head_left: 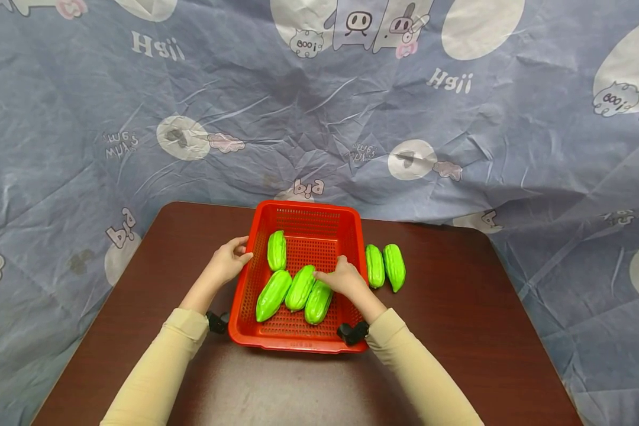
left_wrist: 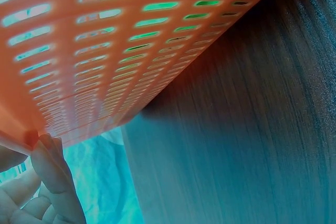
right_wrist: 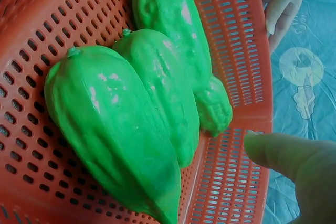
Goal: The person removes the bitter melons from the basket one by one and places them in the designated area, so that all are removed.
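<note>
A red slotted plastic basket [head_left: 298, 343] stands on the table with several bright green bitter melons inside. My left hand [head_left: 228, 260] pinches the basket's left rim between thumb and fingers; in the left wrist view the fingertips [left_wrist: 50, 166] meet the rim. My right hand [head_left: 346, 279] reaches over the right side of the basket, just above the rightmost bitter melon [head_left: 318, 303]. In the right wrist view its thumb [right_wrist: 283, 156] is extended, apart from the bitter melons [right_wrist: 110, 114]; the other fingers are out of that view.
Outside the basket, close to its right wall, two more bitter melons [head_left: 394, 266] lie side by side on the dark brown table [head_left: 458, 331]. A grey-blue printed cloth [head_left: 277, 118] hangs behind the table and along its sides.
</note>
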The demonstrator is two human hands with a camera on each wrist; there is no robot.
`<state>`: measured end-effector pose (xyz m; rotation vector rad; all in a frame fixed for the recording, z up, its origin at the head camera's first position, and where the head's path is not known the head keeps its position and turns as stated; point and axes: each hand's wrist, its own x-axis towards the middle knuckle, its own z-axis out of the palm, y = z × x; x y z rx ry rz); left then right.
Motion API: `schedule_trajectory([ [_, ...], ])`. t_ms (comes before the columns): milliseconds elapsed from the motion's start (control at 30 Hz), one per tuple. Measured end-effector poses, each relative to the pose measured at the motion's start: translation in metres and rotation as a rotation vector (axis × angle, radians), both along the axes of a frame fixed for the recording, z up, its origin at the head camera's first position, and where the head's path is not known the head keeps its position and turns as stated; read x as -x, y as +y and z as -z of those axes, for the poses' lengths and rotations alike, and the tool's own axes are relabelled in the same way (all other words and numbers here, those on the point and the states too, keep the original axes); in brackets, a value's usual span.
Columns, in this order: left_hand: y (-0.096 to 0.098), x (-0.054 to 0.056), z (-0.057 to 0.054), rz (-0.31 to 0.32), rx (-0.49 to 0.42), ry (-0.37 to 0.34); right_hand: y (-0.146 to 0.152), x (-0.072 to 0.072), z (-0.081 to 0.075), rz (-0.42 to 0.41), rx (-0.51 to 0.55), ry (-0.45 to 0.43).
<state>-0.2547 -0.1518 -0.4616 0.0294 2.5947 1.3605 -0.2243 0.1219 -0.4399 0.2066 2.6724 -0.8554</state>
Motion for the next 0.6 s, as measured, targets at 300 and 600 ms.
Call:
schedule_trajectory([
  [300,-0.0003,0.0012,0.0013,-0.001,-0.001,0.003,0.0024,0.0035,-0.0036,-0.039,-0.063,-0.028],
  [600,-0.0012,0.0007,0.001,0.005,0.0,0.01,-0.0031,0.0017,-0.0006,-0.053,-0.084,-0.105],
])
